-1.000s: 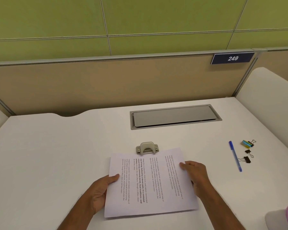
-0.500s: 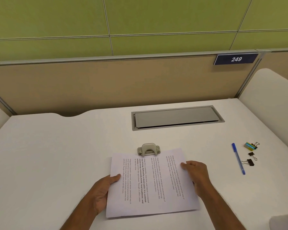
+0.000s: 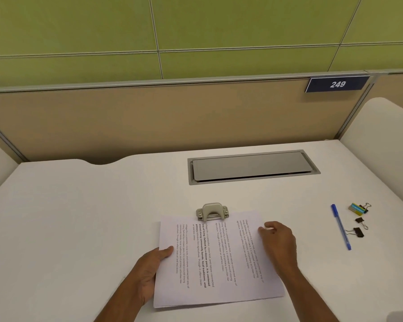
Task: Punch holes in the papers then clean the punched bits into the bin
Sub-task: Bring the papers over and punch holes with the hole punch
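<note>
A thin stack of printed white papers [image 3: 216,259] lies on the white desk [image 3: 79,228], text running sideways. Its far edge sits in the slot of a small beige hole punch [image 3: 212,211]. My left hand [image 3: 150,273] grips the papers' left edge, thumb on top. My right hand [image 3: 278,245] rests on the papers' right side, fingers curled and pressing down. No bin or punched bits are clearly visible.
A blue pen [image 3: 341,226] and three binder clips [image 3: 360,219] lie at the right. A grey cable hatch [image 3: 251,167] is set into the desk behind the punch. Beige partition panels [image 3: 149,122] close off the back and sides. A grey object shows at the bottom right corner.
The papers and both hands have barely shifted; the view has drifted slightly left, and the pink-rimmed object at the bottom right has slid almost out of frame.
</note>
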`<state>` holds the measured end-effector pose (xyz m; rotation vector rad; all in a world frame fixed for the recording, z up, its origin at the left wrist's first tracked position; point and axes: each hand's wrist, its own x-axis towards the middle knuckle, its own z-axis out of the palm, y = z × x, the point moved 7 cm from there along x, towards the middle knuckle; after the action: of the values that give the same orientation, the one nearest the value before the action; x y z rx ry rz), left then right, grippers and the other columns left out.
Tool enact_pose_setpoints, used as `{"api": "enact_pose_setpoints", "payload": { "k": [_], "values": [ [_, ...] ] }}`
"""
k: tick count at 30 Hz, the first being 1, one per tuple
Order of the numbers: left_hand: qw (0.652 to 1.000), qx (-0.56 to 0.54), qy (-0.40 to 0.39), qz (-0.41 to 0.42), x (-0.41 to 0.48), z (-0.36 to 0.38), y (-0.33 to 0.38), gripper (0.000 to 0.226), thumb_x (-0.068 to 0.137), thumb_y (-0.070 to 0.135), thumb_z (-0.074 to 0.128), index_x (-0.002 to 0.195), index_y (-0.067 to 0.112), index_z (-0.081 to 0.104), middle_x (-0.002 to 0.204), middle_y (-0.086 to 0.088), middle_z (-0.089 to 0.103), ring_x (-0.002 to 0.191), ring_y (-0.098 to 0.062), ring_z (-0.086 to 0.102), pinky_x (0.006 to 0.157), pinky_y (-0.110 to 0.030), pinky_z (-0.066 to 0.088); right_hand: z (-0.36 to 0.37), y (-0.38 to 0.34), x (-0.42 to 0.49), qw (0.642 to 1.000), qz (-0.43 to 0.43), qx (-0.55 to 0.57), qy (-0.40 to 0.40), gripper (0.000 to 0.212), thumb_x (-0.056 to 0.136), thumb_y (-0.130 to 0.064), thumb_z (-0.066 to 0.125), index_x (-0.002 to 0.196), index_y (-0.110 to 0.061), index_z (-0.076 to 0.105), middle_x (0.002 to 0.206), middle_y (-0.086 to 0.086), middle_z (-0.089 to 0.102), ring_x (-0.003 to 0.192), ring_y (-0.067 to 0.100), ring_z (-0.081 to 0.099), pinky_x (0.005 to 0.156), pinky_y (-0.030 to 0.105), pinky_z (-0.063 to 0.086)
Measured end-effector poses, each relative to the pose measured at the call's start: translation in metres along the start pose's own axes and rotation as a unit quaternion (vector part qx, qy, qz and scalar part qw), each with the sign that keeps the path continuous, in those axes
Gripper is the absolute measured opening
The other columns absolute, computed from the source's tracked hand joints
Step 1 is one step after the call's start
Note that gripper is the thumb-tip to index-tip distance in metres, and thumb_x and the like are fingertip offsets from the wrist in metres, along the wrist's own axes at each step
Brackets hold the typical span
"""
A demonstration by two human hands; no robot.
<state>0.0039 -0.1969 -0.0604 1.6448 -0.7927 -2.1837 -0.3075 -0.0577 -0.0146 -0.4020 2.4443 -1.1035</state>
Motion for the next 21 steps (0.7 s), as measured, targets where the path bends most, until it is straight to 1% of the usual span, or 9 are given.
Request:
{"api": "enact_pose_setpoints", "payload": {
  "k": [2, 5, 10, 12, 14, 16, 17, 19, 21],
  "values": [
    [1.0, 0.001, 0.0, 0.001, 0.0, 0.0, 0.0, 0.024, 0.09, 0.012, 0.068, 0.112, 0.0, 0.069, 0.101, -0.023, 0.076, 0.086, -0.038, 0.074, 0.067, -0.048, 0.061, -0.001, -0.011, -0.002, 0.997, -0.041, -0.053, 0.047, 0.036, 0.094, -0.026, 0.064, 0.127, -0.015, 0.06, 0.118, 0.006, 0.07, 0.111, 0.03, 0.064, 0.094, 0.042, 0.048],
    [1.0, 0.004, -0.002, -0.003, 0.0, 0.0, 0.0, 0.025, 0.09, 0.013, 0.068, 0.112, -0.001, 0.069, 0.101, -0.024, 0.076, 0.085, -0.038, 0.074, 0.069, -0.048, 0.061, 0.011, -0.039, -0.01, 0.989, -0.131, -0.026, 0.058, 0.042, 0.096, -0.027, 0.062, 0.136, -0.015, 0.054, 0.134, 0.007, 0.062, 0.123, 0.029, 0.058, 0.102, 0.046, 0.048],
    [0.999, 0.043, -0.009, 0.031, -0.008, -0.002, 0.009, 0.031, 0.087, 0.023, 0.073, 0.109, 0.002, 0.072, 0.103, -0.02, 0.077, 0.095, -0.038, 0.074, 0.088, -0.053, 0.058, 0.043, -0.078, -0.013, 0.983, -0.185, 0.017, 0.011, 0.039, 0.098, -0.03, 0.061, 0.135, -0.017, 0.056, 0.139, 0.004, 0.059, 0.129, 0.024, 0.054, 0.108, 0.045, 0.046],
    [0.99, 0.09, 0.05, 0.095, -0.012, -0.013, 0.021, 0.03, 0.083, 0.028, 0.078, 0.103, 0.006, 0.074, 0.095, -0.015, 0.079, 0.089, -0.034, 0.076, 0.083, -0.047, 0.061, 0.05, -0.089, -0.011, 0.979, -0.203, 0.014, 0.007, 0.037, 0.098, -0.03, 0.06, 0.133, -0.017, 0.057, 0.139, 0.003, 0.06, 0.129, 0.023, 0.053, 0.109, 0.046, 0.045],
    [0.96, 0.126, 0.158, 0.191, -0.019, -0.029, 0.038, 0.029, 0.083, 0.027, 0.079, 0.103, 0.008, 0.072, 0.09, -0.011, 0.079, 0.083, -0.029, 0.076, 0.075, -0.039, 0.061, 0.055, -0.097, -0.009, 0.975, -0.221, 0.004, 0.004, 0.036, 0.099, -0.029, 0.059, 0.132, -0.015, 0.057, 0.138, 0.003, 0.06, 0.13, 0.022, 0.052, 0.11, 0.045, 0.042],
    [0.901, 0.212, 0.242, 0.29, -0.031, -0.033, 0.054, 0.027, 0.087, 0.028, 0.075, 0.108, 0.013, 0.07, 0.099, -0.004, 0.076, 0.093, -0.023, 0.073, 0.082, -0.034, 0.056, 0.061, -0.102, -0.007, 0.972, -0.234, -0.006, -0.003, 0.035, 0.099, -0.029, 0.058, 0.131, -0.015, 0.058, 0.137, 0.004, 0.06, 0.13, 0.022, 0.051, 0.111, 0.045, 0.04],
    [0.872, 0.253, 0.254, 0.334, -0.036, -0.027, 0.057, 0.025, 0.089, 0.028, 0.072, 0.112, 0.016, 0.069, 0.107, -0.001, 0.075, 0.101, -0.021, 0.07, 0.088, -0.033, 0.053, 0.065, -0.104, -0.005, 0.971, -0.237, -0.015, -0.006, 0.034, 0.1, -0.03, 0.057, 0.131, -0.016, 0.058, 0.138, 0.003, 0.06, 0.13, 0.022, 0.051, 0.112, 0.045, 0.039],
    [0.825, 0.318, 0.223, 0.409, -0.038, -0.005, 0.058, 0.027, 0.095, 0.026, 0.064, 0.121, 0.02, 0.067, 0.127, 0.003, 0.067, 0.12, -0.017, 0.061, 0.105, -0.033, 0.047, 0.075, -0.11, -0.003, 0.968, -0.25, -0.031, -0.009, 0.033, 0.1, -0.033, 0.055, 0.129, -0.017, 0.059, 0.137, 0.002, 0.06, 0.13, 0.021, 0.05, 0.112, 0.043, 0.037],
    [0.781, 0.393, 0.164, 0.458, -0.032, 0.02, 0.053, 0.036, 0.1, 0.026, 0.053, 0.135, 0.024, 0.059, 0.147, 0.011, 0.049, 0.142, -0.01, 0.038, 0.12, -0.033, 0.03, 0.084, -0.119, -0.001, 0.958, -0.281, -0.051, -0.008, 0.032, 0.101, -0.033, 0.053, 0.128, -0.016, 0.06, 0.136, 0.004, 0.061, 0.129, 0.021, 0.051, 0.11, 0.039, 0.033]
  ]
}}
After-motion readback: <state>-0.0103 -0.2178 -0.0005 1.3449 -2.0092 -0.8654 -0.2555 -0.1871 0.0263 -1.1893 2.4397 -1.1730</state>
